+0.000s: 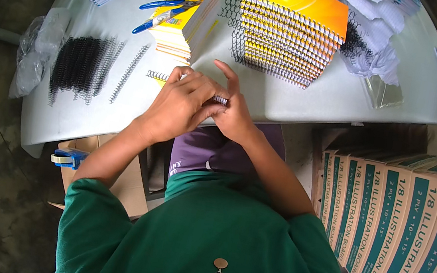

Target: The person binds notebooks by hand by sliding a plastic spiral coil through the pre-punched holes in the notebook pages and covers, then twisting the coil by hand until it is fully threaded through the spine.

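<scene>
Where hands [200, 104] meet: boxed boards [389, 223].

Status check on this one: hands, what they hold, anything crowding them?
Left hand and right hand together at table edge, pinching short wire binding coil. Loose coil beside left hand. Notebook stacks behind, apart.

Glossy notebook covers [305, 0], black wire coils [77, 64]

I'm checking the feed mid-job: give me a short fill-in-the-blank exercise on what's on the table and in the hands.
1. Both hands meet around a short black wire ____.
2. The blue-handled pliers lie on the ____ stack of yellow notebooks.
3. Loose black binding coils lie on the person's ____ side.

Missing words: coil; shorter; left.
</scene>
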The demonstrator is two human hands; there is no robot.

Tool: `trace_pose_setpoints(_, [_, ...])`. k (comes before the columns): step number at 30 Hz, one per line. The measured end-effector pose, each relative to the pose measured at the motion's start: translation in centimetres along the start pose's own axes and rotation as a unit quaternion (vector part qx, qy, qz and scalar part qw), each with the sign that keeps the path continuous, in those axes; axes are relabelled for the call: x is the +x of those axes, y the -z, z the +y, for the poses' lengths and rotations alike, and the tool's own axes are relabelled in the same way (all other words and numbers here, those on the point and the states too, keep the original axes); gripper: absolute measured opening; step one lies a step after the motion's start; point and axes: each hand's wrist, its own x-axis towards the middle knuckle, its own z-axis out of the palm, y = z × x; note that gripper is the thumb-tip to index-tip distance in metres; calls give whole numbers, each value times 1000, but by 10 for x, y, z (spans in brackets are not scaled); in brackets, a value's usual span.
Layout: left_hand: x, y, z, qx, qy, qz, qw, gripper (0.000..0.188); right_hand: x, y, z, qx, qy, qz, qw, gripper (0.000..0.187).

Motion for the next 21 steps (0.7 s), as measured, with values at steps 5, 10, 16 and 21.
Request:
trace_pose_setpoints(5, [9,10,-5,-24,-14,-16,999,12,0,-1,-4,-32,-53,9,998,71])
trace_pose_setpoints(10, [7,9,0,2,-8,-16,1000,17,-1,1,-2,8,-15,8,1000,67])
trace_pose_setpoints(16, [13,25,10,14,47,-64,997,23,-3,1,-6,30,-29,-15,999,63])
trace_pose_setpoints(21, [25,47,26,31,0,39,999,44,-3,16,-47,62,40,25,997,61])
